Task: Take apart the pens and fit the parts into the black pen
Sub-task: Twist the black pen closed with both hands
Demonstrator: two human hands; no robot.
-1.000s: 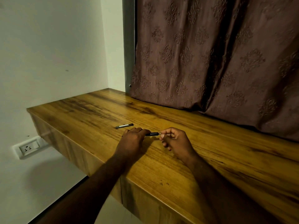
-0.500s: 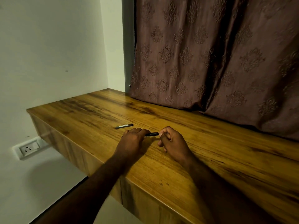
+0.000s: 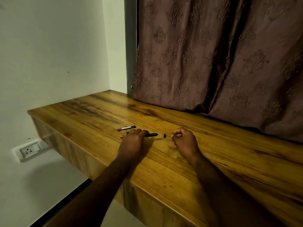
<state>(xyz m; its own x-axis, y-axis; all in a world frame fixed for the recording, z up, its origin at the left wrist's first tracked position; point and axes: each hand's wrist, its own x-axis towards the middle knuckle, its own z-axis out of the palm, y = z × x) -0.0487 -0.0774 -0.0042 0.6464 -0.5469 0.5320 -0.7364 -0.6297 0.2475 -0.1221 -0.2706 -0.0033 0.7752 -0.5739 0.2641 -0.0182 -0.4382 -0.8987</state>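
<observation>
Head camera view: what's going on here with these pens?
A person is taking a pen apart on a wooden desk. The left hand grips the black pen on the desktop. A small black piece sits off its right end, before the right hand, whose fingers are curled; whether they pinch anything is unclear. A second pen lies untouched beyond the left hand.

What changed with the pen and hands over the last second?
The right hand drew away rightward from the black pen; a small black piece now shows between them. Whether that hand pinches anything is unclear. The left hand still grips the black pen; the second pen lies where it was.
</observation>
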